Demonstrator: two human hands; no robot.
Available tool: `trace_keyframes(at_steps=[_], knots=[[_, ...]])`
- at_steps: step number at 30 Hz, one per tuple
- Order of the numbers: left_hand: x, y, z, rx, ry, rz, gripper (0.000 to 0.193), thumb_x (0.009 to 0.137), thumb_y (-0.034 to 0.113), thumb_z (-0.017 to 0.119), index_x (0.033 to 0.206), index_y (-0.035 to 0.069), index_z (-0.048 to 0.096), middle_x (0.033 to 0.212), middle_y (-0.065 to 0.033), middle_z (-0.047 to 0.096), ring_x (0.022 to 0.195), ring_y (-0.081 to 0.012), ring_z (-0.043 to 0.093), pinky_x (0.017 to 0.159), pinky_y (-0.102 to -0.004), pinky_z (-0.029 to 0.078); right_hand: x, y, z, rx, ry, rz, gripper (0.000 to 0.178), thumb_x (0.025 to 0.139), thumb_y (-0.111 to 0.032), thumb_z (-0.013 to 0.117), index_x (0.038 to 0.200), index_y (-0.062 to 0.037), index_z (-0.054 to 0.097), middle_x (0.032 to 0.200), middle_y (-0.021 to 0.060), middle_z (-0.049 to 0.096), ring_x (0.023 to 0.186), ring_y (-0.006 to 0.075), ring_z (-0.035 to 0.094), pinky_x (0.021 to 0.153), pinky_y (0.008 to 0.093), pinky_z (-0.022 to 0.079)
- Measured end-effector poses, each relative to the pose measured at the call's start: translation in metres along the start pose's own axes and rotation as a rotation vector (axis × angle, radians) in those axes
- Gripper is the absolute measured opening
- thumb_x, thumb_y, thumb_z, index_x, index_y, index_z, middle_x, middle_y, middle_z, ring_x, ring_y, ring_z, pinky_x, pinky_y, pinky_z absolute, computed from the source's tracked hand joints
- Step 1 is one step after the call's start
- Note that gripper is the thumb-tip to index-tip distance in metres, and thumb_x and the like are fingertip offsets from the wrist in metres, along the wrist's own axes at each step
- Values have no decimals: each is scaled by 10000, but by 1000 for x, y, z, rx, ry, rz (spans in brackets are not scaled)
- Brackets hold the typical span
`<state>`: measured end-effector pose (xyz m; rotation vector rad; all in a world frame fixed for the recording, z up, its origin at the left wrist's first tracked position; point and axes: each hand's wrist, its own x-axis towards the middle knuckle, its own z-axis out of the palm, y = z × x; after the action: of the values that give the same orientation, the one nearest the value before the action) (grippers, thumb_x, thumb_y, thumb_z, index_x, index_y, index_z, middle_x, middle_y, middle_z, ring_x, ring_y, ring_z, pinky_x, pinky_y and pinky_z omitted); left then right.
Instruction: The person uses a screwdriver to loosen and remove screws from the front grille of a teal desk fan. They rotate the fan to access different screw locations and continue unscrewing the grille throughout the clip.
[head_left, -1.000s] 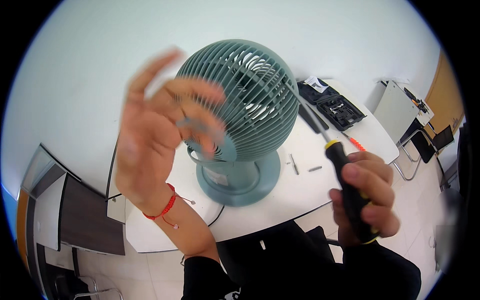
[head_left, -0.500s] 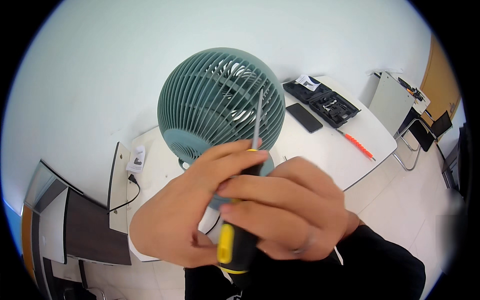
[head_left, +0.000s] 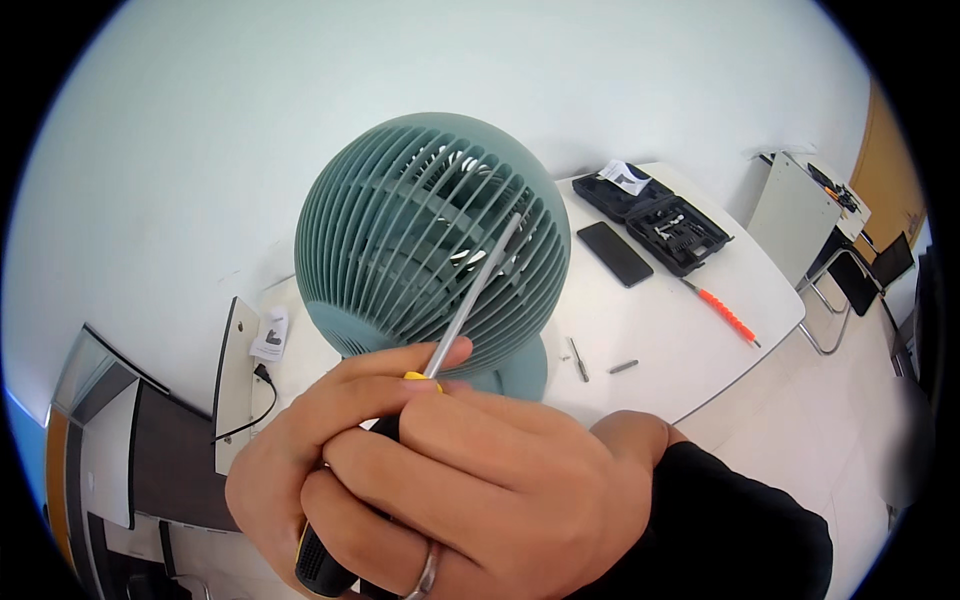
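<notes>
A screwdriver [head_left: 470, 305] with a long metal shaft and a black-and-yellow handle is held in both hands, shaft tilted up and to the right. My left hand [head_left: 285, 430] closes its fingers around the upper handle near the yellow collar. Wrapped over the handle is my right hand [head_left: 500, 480], with a ring on one finger; it hides most of the grip. Behind the shaft stands a grey-green globe-shaped fan [head_left: 400, 230] with a slatted grille. The tip overlaps the grille in view; whether it touches I cannot tell.
On the white table [head_left: 690, 350] lie two metal screwdriver bits [head_left: 580, 360], a phone [head_left: 615, 254], an orange-handled tool [head_left: 727, 317] and an opened black tool case [head_left: 680, 238]. At left are a printed paper [head_left: 270, 335] and a power plug [head_left: 262, 372].
Both hands and the screwdriver have shifted down and left, and the shaft leans further right. The right hand now covers more of the handle. The bits on the table have come into sight.
</notes>
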<state>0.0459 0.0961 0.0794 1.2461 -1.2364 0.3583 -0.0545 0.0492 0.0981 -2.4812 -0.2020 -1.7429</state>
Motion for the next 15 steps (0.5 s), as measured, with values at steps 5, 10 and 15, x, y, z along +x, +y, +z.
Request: trace_keyframes(at_steps=[5, 10, 15], knots=[[-3, 1, 10, 71, 71, -45, 410, 964, 324, 522, 1076, -70, 530, 936, -183, 689, 675, -230, 641, 625, -303, 521, -6, 9, 25, -1, 263, -61, 249, 745, -165, 690, 914, 9, 636, 822, 62, 543, 795, 182, 544, 733, 253, 489], [-4, 0, 13, 116, 119, -80, 345, 985, 282, 494, 1029, -59, 520, 900, -173, 686, 611, -213, 617, 571, -277, 501, 1, 8, 2, -61, 15, 14, 221, 595, -39, 654, 816, -31, 649, 801, 17, 578, 637, 114, 519, 508, 241, 435], [-5, 1, 16, 165, 164, -104, 292, 1006, 241, 467, 983, -47, 510, 864, -162, 683, 547, -196, 593, 517, -251, 480, 1, -7, 14, -61, 140, 161, 151, 640, -19, 677, 772, -34, 604, 769, 1, 540, 647, 109, 513, 543, 238, 440]])
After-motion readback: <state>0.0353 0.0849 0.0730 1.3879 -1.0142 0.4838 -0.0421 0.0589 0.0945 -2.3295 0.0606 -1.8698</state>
